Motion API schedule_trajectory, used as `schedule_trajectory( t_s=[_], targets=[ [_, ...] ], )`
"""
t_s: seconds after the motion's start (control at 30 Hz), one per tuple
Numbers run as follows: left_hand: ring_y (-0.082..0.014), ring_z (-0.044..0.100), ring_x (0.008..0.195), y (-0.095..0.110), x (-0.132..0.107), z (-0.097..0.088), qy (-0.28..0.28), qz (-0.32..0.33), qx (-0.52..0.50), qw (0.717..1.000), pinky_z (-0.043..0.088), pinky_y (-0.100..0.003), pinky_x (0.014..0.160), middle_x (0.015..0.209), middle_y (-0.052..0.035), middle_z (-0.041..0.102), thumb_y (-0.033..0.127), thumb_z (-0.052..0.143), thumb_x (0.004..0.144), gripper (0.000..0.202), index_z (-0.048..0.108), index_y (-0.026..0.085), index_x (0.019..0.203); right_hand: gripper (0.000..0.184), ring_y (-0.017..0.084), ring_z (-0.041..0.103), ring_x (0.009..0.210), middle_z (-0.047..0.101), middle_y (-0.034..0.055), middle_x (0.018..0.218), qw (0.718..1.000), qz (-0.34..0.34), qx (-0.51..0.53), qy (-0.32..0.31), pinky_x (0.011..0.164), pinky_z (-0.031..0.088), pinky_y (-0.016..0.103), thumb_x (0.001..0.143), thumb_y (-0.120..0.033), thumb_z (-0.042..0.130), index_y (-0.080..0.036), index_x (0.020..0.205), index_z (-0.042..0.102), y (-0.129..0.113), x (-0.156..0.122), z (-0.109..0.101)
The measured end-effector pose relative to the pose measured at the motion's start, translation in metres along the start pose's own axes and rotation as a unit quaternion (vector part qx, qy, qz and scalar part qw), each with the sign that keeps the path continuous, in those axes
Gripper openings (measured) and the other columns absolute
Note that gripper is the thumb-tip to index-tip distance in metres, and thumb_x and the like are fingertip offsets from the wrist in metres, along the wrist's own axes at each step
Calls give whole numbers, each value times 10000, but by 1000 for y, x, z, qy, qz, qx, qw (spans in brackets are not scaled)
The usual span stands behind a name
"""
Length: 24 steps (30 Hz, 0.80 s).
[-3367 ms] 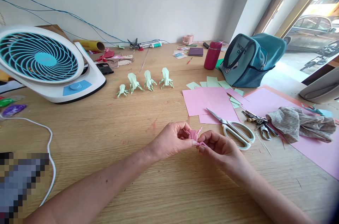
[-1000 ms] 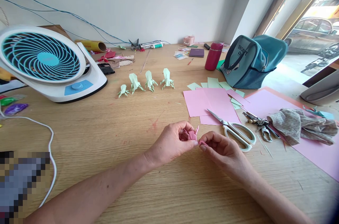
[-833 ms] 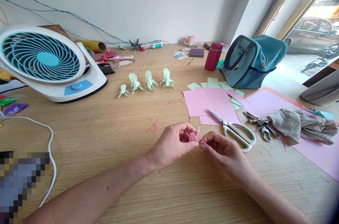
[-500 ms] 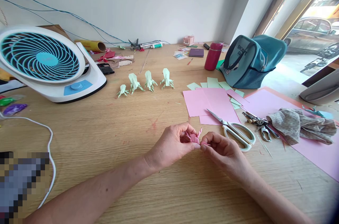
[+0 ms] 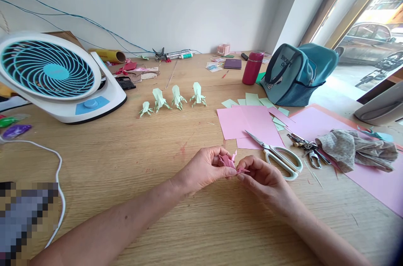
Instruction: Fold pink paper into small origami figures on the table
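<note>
Between my two hands is a small pink origami figure (image 5: 227, 161) with thin folded limbs. My left hand (image 5: 204, 173) is closed on its body, thumb in front and fingers behind. The thumb and index finger of my right hand (image 5: 262, 178) pinch a thin pointed limb at its right side. Both hands hover low over the wooden table (image 5: 151, 207). Beyond them stand several pale green origami beetles (image 5: 178, 97) in a row. Scissors with white handles (image 5: 278, 155) lie just past my right hand, partly over pink paper (image 5: 248, 121).
A white fan (image 5: 56, 73) stands at the left, its cable along the table. A red flask (image 5: 253, 68) and a blue bag (image 5: 292, 75) are at the back right. Keys (image 5: 310, 148) and a grey cloth (image 5: 355, 148) lie at the right, with green paper squares (image 5: 252, 99) behind the pink sheets.
The right fingers have shifted slightly along the limb, and more of it shows between them. The pink figure has turned a little in my left hand. The view has moved slightly.
</note>
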<state>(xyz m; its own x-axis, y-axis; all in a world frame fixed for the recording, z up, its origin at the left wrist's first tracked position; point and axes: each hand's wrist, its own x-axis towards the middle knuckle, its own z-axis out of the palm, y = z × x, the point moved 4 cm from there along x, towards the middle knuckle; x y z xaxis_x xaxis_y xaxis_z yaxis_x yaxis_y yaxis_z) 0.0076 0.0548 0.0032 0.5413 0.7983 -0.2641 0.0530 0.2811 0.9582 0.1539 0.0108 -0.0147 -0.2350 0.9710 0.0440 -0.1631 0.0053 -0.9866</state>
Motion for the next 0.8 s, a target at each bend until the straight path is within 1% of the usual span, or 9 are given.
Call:
schedule_trajectory(
  t_s=[0.1, 0.17, 0.27, 0.37, 0.47, 0.53, 0.7, 0.8],
  targets=[
    [-85, 586, 664, 0, 0, 1, -19, -7, -23, 1000, 452, -222, 681, 712, 17, 632, 188, 793, 700, 226, 624, 122, 835, 208, 159, 584, 737, 641, 18, 779, 1000, 6, -5, 10, 720, 483, 296, 806, -382, 752, -216, 809, 626, -1, 1, 0],
    [-86, 587, 662, 0, 0, 1, -22, -7, -27, 999, 456, -224, 683, 709, 19, 628, 188, 793, 698, 226, 624, 123, 833, 246, 163, 582, 722, 646, 22, 764, 1000, 12, -12, 17, 706, 483, 302, 783, -417, 764, -213, 786, 626, -3, 1, -1],
    [-94, 594, 680, -1, 0, 0, -10, 7, -1, 1000, 464, -233, 692, 723, 20, 625, 210, 796, 694, 236, 628, 134, 842, 270, 162, 576, 710, 651, 27, 751, 999, 21, -24, 29, 672, 477, 292, 770, -443, 764, -206, 771, 636, -4, 2, -2],
    [-103, 603, 710, 0, -1, 0, 9, 31, 48, 998, 463, -233, 695, 761, 11, 640, 230, 786, 704, 235, 632, 144, 859, 281, 139, 541, 653, 625, 13, 718, 998, 20, -31, 44, 616, 457, 270, 746, -446, 782, -201, 763, 646, -4, 2, -3],
    [-100, 601, 693, 1, -2, 1, 29, 51, 81, 995, 445, -217, 663, 756, 11, 645, 226, 766, 719, 205, 631, 150, 853, 296, 125, 487, 604, 584, 0, 679, 997, 15, -55, 54, 558, 413, 256, 761, -466, 762, -196, 754, 643, -4, 1, -5],
    [-100, 606, 685, 1, -3, 1, 31, 60, 86, 994, 443, -212, 656, 756, 11, 651, 227, 766, 719, 199, 633, 153, 848, 304, 123, 459, 589, 564, -3, 666, 995, 8, -79, 60, 537, 386, 255, 783, -478, 739, -193, 753, 638, -4, 0, -6],
    [-139, 659, 807, -2, 1, -2, 13, 77, 79, 994, 485, -235, 754, 851, -27, 710, 317, 761, 758, 199, 677, 152, 832, 341, 120, 429, 571, 539, -8, 661, 991, 4, -102, 84, 523, 362, 251, 798, -520, 710, -192, 783, 617, -4, -1, -10],
    [-153, 667, 828, -2, 3, -5, 15, 89, 107, 990, 494, -242, 760, 869, -28, 732, 365, 756, 767, 209, 718, 172, 837, 361, 120, 426, 570, 532, -7, 665, 990, 8, -108, 90, 523, 361, 249, 813, -543, 683, -193, 778, 599, -2, -1, -12]
  ],
)
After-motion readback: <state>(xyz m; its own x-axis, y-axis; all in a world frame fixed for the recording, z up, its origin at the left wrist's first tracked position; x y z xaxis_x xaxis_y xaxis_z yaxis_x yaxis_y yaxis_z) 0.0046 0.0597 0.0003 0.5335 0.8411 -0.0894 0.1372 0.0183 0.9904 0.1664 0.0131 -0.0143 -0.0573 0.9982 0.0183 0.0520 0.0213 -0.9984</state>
